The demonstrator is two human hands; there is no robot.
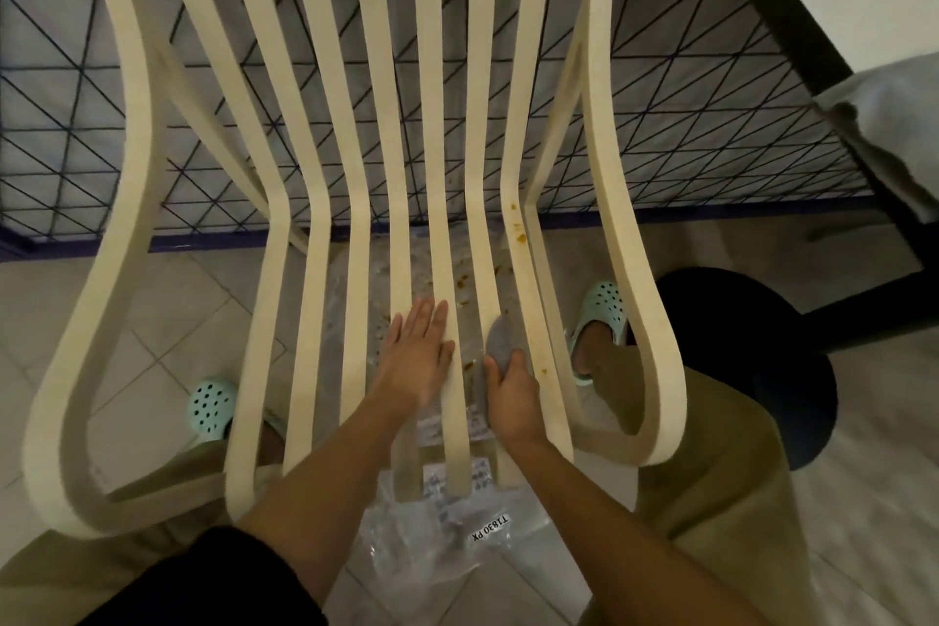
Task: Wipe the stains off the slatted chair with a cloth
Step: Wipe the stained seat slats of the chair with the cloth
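We are bracing the slatted chair [447, 198] with our left hand [417, 353] lying flat, fingers released, while our right hand [510, 394] is clenching the grey cloth [500, 338] on a slat. Brown stains [521, 236] are lying farther up the next slat's length, nearer the right hand.

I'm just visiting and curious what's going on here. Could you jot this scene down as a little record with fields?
activity: a person wiping a slatted chair
chair: cream slats, seen from above
left hand: flat and open on the slats, holding nothing
right hand: fingers gripping a grey cloth pressed on a slat
stains: brown spots on the right-side slats, beyond the cloth
under chair: clear plastic bag on the tiled floor
footwear: mint clogs
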